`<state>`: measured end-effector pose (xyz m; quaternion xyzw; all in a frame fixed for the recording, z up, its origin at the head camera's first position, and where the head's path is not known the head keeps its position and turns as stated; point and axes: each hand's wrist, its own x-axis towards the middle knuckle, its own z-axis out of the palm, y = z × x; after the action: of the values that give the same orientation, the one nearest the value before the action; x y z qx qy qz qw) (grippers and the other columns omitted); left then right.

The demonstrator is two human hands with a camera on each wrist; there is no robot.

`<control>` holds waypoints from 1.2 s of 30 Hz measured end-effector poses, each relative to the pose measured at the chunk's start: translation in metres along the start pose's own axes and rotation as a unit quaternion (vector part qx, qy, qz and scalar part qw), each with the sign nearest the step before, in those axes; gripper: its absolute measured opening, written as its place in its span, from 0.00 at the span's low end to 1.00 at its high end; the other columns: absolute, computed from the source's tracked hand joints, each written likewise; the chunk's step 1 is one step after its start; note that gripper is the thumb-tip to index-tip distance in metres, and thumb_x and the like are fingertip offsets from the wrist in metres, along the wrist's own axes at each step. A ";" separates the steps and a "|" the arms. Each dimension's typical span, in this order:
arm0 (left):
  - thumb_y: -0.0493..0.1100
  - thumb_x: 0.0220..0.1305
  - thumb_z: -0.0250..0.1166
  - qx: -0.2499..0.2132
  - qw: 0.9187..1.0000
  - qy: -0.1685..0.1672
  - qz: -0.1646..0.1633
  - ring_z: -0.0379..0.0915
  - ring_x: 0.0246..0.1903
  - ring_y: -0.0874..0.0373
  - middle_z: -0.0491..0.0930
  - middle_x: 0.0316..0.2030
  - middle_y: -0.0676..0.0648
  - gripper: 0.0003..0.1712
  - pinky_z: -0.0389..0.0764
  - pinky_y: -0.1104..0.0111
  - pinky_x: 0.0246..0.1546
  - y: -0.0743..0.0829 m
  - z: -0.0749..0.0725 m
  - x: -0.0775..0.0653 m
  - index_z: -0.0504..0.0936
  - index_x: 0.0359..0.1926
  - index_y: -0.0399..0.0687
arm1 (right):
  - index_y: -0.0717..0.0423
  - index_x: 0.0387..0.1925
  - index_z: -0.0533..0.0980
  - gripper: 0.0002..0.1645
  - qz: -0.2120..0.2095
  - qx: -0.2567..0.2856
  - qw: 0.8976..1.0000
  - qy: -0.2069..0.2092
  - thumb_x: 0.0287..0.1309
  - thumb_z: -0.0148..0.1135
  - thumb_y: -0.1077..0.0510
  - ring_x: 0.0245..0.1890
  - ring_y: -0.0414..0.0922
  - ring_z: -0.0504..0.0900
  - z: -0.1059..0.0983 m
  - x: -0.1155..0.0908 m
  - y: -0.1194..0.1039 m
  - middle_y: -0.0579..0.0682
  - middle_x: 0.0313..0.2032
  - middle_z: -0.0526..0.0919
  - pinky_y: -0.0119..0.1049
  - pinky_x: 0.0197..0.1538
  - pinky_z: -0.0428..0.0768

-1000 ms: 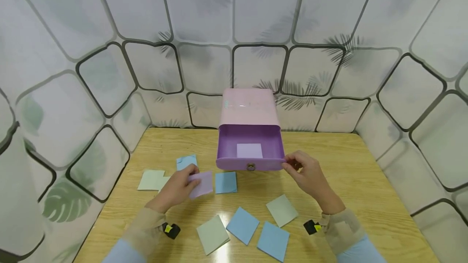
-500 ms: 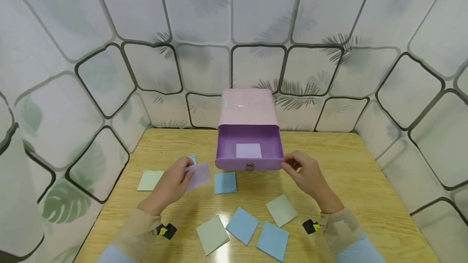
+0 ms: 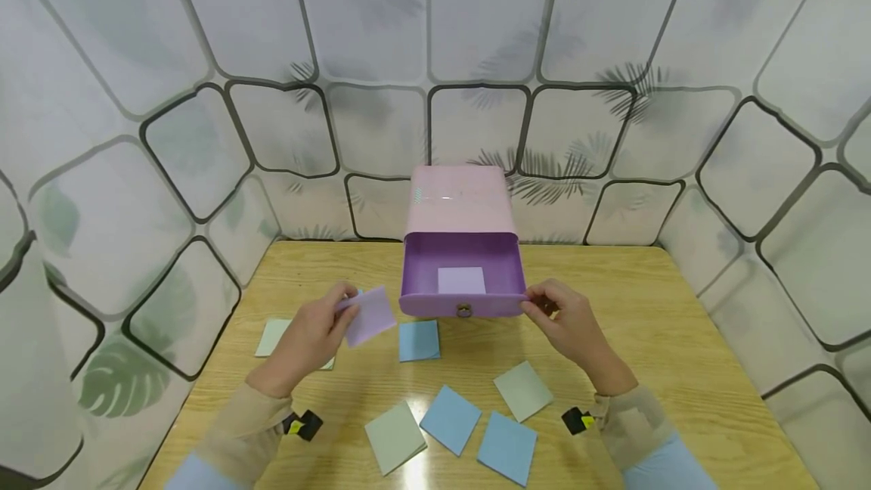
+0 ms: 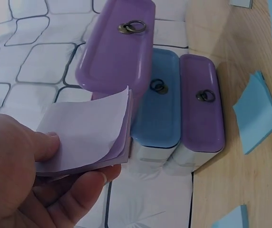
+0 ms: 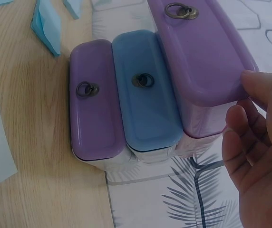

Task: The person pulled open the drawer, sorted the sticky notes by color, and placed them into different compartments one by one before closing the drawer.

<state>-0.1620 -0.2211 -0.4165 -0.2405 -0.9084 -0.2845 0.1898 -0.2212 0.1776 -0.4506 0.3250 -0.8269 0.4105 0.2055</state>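
Left hand pinches lilac square paper pad, thumb above, fingers beneath; right hand grips purple rectangular drawer at front-right corner.

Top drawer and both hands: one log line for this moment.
top drawer: open, lilac paper inside | right hand: pinches its right front edge | left hand: holds lilac pad | blue pads: on table

Smooth sheen against matt paper

Drawer: smooth, softly glossy; plastic or painted metal, cannot tell which. Ring pull: metal, dull bronze look. Lilac pad: matt, smooth paper; blue pad likewise. Bench: wood-grained, glossy where lit. Backdrop: matt, cloth-like.
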 end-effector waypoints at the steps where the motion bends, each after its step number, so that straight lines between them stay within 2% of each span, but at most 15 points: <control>1: 0.34 0.67 0.59 0.001 1.000 0.001 -0.002 0.69 0.18 0.65 0.80 0.28 0.43 0.08 0.68 0.75 0.15 0.001 -0.002 0.001 0.71 0.45 0.43 | 0.51 0.36 0.77 0.08 0.001 -0.001 1.000 0.000 0.57 0.67 0.65 0.25 0.36 0.74 0.000 0.000 0.000 0.41 0.30 0.77 0.27 0.25 0.74; 5: 0.36 0.67 0.61 -0.005 1.000 0.004 -0.006 0.60 0.14 0.67 0.75 0.22 0.51 0.08 0.64 0.74 0.13 0.003 -0.008 0.009 0.74 0.46 0.44 | 0.51 0.36 0.77 0.09 0.004 -0.004 1.000 -0.001 0.57 0.67 0.65 0.25 0.35 0.74 0.000 -0.001 0.001 0.40 0.30 0.77 0.27 0.25 0.75; 12: 0.38 0.65 0.63 -0.012 1.000 0.022 0.008 0.62 0.15 0.66 0.73 0.19 0.54 0.09 0.68 0.73 0.13 0.006 -0.018 0.029 0.78 0.47 0.45 | 0.52 0.37 0.78 0.08 -0.002 0.000 1.000 -0.002 0.57 0.66 0.66 0.25 0.35 0.74 0.001 -0.001 0.000 0.41 0.30 0.77 0.28 0.25 0.75; 19: 0.39 0.66 0.63 -0.018 0.998 0.038 0.052 0.62 0.15 0.65 0.70 0.18 0.54 0.09 0.67 0.72 0.14 0.018 -0.028 0.059 0.78 0.46 0.46 | 0.51 0.36 0.77 0.09 0.000 -0.005 1.000 -0.002 0.57 0.67 0.65 0.24 0.35 0.74 0.000 -0.001 -0.001 0.40 0.30 0.77 0.28 0.25 0.74; 22: 0.39 0.67 0.62 -0.037 0.997 0.036 0.054 0.62 0.15 0.63 0.71 0.19 0.54 0.08 0.67 0.71 0.14 0.022 -0.029 0.070 0.78 0.46 0.46 | 0.51 0.36 0.77 0.08 0.003 -0.005 1.000 -0.002 0.57 0.67 0.65 0.25 0.35 0.74 0.000 -0.001 0.000 0.40 0.30 0.77 0.28 0.25 0.75; 30: 0.39 0.67 0.62 -0.116 0.993 0.001 0.019 0.64 0.17 0.59 0.73 0.20 0.49 0.08 0.68 0.69 0.16 0.027 -0.019 0.098 0.80 0.47 0.45 | 0.52 0.37 0.77 0.08 0.002 -0.006 1.000 -0.001 0.57 0.66 0.66 0.25 0.35 0.74 0.000 0.000 -0.001 0.41 0.30 0.77 0.28 0.25 0.75; 36: 0.39 0.66 0.63 -0.127 0.992 -0.006 0.008 0.65 0.19 0.58 0.73 0.23 0.48 0.08 0.69 0.69 0.19 0.028 -0.003 0.112 0.79 0.45 0.43 | 0.52 0.36 0.77 0.09 0.003 -0.002 1.000 -0.002 0.57 0.66 0.66 0.25 0.36 0.74 0.000 -0.001 -0.002 0.41 0.30 0.77 0.27 0.25 0.75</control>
<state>-0.2375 -0.1663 -0.3479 -0.2716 -0.8643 -0.3942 0.1542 -0.2196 0.1770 -0.4504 0.3230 -0.8290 0.4085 0.2036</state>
